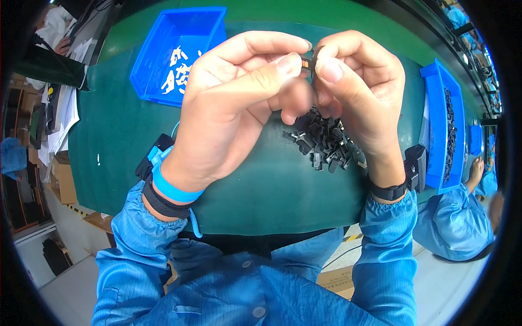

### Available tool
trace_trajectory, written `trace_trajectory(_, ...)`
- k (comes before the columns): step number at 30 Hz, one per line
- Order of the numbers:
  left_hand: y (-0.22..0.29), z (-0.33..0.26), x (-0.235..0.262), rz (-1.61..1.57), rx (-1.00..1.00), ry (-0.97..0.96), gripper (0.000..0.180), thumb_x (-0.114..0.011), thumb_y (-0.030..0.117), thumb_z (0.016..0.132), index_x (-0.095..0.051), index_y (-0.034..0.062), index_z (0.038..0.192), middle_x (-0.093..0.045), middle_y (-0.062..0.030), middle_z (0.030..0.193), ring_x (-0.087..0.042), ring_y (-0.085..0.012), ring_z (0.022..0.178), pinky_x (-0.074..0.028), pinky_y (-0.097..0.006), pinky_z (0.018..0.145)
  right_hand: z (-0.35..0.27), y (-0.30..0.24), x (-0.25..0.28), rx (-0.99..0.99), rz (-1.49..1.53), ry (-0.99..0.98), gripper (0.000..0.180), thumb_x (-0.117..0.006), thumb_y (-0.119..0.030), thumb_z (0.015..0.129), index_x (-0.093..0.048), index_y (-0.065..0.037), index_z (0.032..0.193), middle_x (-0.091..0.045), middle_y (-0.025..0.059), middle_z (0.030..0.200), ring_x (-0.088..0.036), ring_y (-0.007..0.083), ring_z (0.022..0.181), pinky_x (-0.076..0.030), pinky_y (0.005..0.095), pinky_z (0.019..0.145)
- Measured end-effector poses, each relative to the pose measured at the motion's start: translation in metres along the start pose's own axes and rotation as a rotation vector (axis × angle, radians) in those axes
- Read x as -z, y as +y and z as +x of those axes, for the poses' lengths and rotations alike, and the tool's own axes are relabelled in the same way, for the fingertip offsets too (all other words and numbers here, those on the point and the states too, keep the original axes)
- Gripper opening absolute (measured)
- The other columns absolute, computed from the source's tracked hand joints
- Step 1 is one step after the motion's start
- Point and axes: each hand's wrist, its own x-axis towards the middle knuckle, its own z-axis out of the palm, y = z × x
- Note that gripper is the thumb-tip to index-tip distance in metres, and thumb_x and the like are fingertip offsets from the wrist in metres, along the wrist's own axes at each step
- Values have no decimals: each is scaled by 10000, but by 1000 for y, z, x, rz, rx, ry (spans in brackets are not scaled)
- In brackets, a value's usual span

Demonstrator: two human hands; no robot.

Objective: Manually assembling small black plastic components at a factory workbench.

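My left hand [228, 103] pinches a small black part with copper-coloured strips [305, 64] between thumb and forefinger. Against it, my right hand [364, 87] is closed on a thin dark piece [314, 61], held between thumb and bent forefinger. The two pieces meet or nearly meet; whether they are joined I cannot tell. A blurred patch hides part of my left fingers. Below my hands lies a loose pile of small black plastic parts [326, 142] on the green mat [261, 198].
At the back left stands a blue bin [147, 65] with several small white pieces [176, 73]. Another blue bin [435, 136], at the right, holds black parts. A light-blue coiled cord [193, 223] hangs from my left wristband. Beyond the right bin sits a person in blue [457, 223].
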Motion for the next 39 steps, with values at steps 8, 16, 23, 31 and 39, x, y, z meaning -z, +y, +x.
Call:
trace_trajectory(8,0,-1,2,15,-27,-1,238,-571,139,1034,-621,24,1236,-642,-94,821,-554,-137,689,-441,-253,632,1,-1,-1,-32,23,-15,133,-648,-133,975,-644,-1,959,-627,31,676,-509,43,516,-380,192,452)
trace_trajectory(16,-1,0,0,-13,-7,5,231,-578,148,1033,-628,26,1222,-642,-91,824,-553,-134,702,-441,-249,638,1,0,7,-104,225,-78,111,-719,-104,946,-696,-5,989,-679,24,745,-611,41,642,-434,176,506)
trace_trajectory(23,-2,0,1,28,-19,-15,232,-582,148,1032,-637,20,1218,-650,-88,841,-576,-136,729,-452,-252,649,1,-1,-1,-28,70,-60,110,-645,-100,986,-630,3,950,-636,42,698,-514,49,525,-396,194,469)
trace_trajectory(31,-3,0,4,-27,-8,-22,234,-575,141,1035,-636,18,1225,-656,-82,876,-573,-132,753,-453,-259,675,1,5,6,-67,240,-110,121,-700,-107,973,-690,9,1005,-690,39,780,-606,38,654,-432,177,509)
trace_trajectory(39,-4,3,8,-184,78,-86,282,-503,142,1055,-592,-23,1267,-648,-191,987,-549,-128,780,-434,-241,688,3,5,9,-74,326,-149,160,-621,-118,1014,-691,25,1006,-668,64,745,-544,76,554,-419,206,489)
